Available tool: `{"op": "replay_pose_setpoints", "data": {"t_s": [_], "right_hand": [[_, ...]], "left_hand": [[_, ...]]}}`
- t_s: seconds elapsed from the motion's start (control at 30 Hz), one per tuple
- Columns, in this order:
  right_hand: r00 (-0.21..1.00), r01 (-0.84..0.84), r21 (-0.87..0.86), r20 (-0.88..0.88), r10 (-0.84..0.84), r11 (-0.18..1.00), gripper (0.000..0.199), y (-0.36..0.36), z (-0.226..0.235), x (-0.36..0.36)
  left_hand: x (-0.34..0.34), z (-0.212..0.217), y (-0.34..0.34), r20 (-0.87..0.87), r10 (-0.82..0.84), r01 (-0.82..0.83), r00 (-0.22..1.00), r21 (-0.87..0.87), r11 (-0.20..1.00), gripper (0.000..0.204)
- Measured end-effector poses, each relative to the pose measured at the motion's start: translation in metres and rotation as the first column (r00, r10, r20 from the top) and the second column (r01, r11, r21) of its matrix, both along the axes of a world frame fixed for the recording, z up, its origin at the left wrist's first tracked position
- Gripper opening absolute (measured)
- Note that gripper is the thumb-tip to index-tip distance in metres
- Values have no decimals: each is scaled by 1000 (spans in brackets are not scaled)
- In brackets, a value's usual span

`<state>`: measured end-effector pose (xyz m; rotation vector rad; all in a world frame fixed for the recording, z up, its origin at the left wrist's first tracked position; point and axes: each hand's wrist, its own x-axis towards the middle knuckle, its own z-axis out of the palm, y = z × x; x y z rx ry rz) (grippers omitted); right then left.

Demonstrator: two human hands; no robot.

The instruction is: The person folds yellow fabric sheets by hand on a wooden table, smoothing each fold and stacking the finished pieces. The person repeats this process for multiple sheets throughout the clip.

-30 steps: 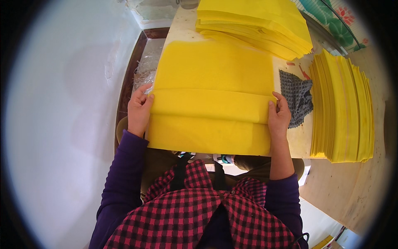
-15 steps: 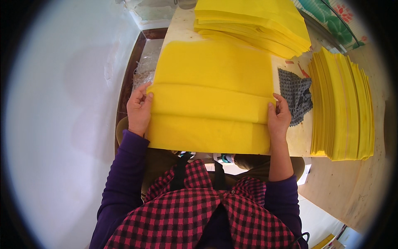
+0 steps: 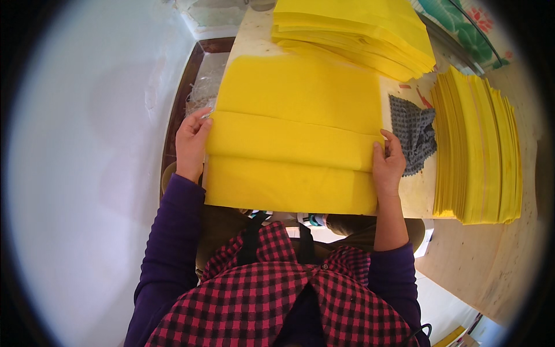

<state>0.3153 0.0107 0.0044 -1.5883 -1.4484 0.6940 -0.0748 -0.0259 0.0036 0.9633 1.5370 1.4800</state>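
Observation:
A flat yellow fabric sheet (image 3: 295,188) lies in front of me, with a raised fold (image 3: 289,139) running across its width. At the fold's left end, my left hand (image 3: 192,141) pinches the edge between thumb and fingers. My right hand (image 3: 389,163) grips the other end of the same fold, its thumb on the near side. The fold slants slightly, higher at the left. Beyond it the far part of the sheet lies smooth. The near edge reaches the table's front edge, above my lap.
A thick pile of yellow sheets (image 3: 352,34) lies at the back of the wooden table (image 3: 417,194). A grey textured cloth (image 3: 411,133) sits right of my right hand. Farther right stands a stack of folded yellow fabric (image 3: 477,150). A white wall (image 3: 98,173) rises at the left.
My left hand has moved a little away from me, lifting the fold's left end farther up the sheet, so the fold now slants more. My right hand has hardly moved.

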Motion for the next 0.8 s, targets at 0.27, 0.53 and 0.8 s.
{"op": "replay_pose_setpoints", "data": {"t_s": [0.27, 0.53, 0.8], "right_hand": [[997, 6, 32, 74, -8, 999, 29, 1, -2, 2], [1000, -5, 20, 1, 5, 1000, 30, 1, -3, 0], [1000, -8, -7, -27, 8, 1000, 30, 0, -3, 1]], "left_hand": [[4, -10, -5, -454, -5, 3, 891, -6, 1000, 25], [1, 10, -4, -7, 13, -13, 1000, -23, 1000, 24], [8, 13, 6, -71, 38, -38, 997, 6, 999, 26]]}}
